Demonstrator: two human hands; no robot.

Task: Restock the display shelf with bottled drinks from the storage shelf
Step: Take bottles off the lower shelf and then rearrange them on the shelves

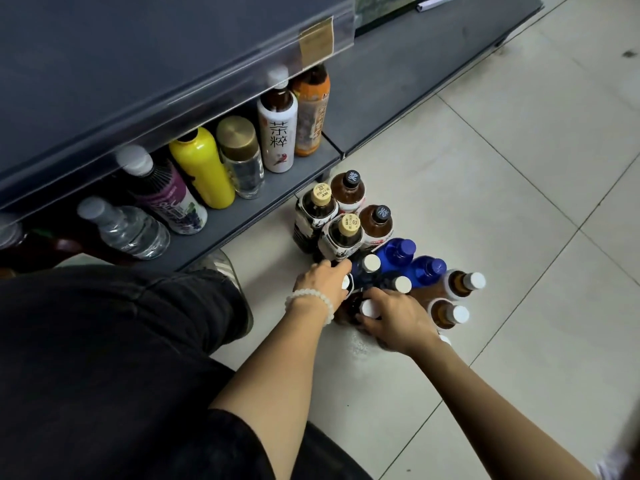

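Note:
A cluster of several bottles stands on the tiled floor beside the low shelf (256,209). My left hand (320,280), with a white bead bracelet, curls round a dark bottle with a white cap (346,282) at the cluster's near left. My right hand (394,323) grips another dark bottle by its white cap (367,308). Around them stand two blue bottles (398,252), two coffee bottles with tan caps (320,202), brown tea bottles (349,188) and white-capped brown bottles (460,282). The shelf holds a white tea bottle (278,133), a yellow bottle (204,171) and others.
An upper dark shelf (138,64) overhangs the row of drinks. My knee in dark trousers (121,323) fills the lower left. Pale floor tiles (502,202) stretch to the right. A second low platform (415,64) runs along the back.

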